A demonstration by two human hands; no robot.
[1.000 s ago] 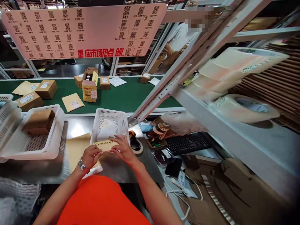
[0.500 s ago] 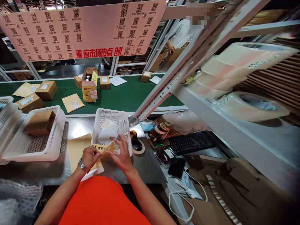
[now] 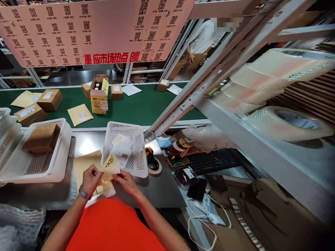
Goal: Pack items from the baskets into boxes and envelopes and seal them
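Just before the near edge of a white perforated basket point(image 3: 140, 170), my two hands hold a cream folded paper point(image 3: 112, 168) with dark lettering. My left hand point(image 3: 91, 179) pinches its left edge. My right hand point(image 3: 127, 182) grips the lower right corner, fingers closed. Beneath the hands, a kraft padded envelope point(image 3: 81, 167) lies flat on the metal table, partly covered by another mailer point(image 3: 108, 191) with a pale edge. White paper pieces point(image 3: 121, 153) rest inside the basket.
A yellow-and-black tape dispenser point(image 3: 150, 158) stands right of the basket. On the left, another white basket point(image 3: 65, 150) holds a brown carton point(image 3: 43, 137). Behind runs a green conveyor point(image 3: 141, 109) with parcels. A slanted metal post point(image 3: 178, 104) and tape-roll shelf point(image 3: 235, 118) border the right.
Both hands have come down and slightly left, toward my body. The paper has turned so its lettered face shows more. My right hand's fingers, spread before, are now closed on it.
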